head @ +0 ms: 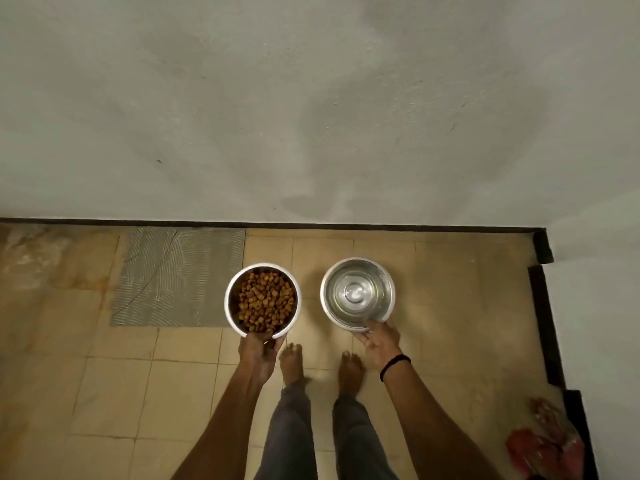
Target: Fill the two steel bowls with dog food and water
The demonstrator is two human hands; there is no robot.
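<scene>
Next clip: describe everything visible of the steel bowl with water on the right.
The water bowl is round, shiny steel with a rolled rim and a raised disc in its base. Clear water lies in it, below the rim. It sits upright on or just above the tiled floor, apart from the kibble bowl. The right hand grips its near rim, thumb over the edge.

No writing, brand, number or sign can be read. The round steel bowl of brown kibble [230, 303] and the round steel bowl of water [326, 295] show plain metal. The crumpled red plastic bag [543, 448] is too blurred to tell.
</scene>
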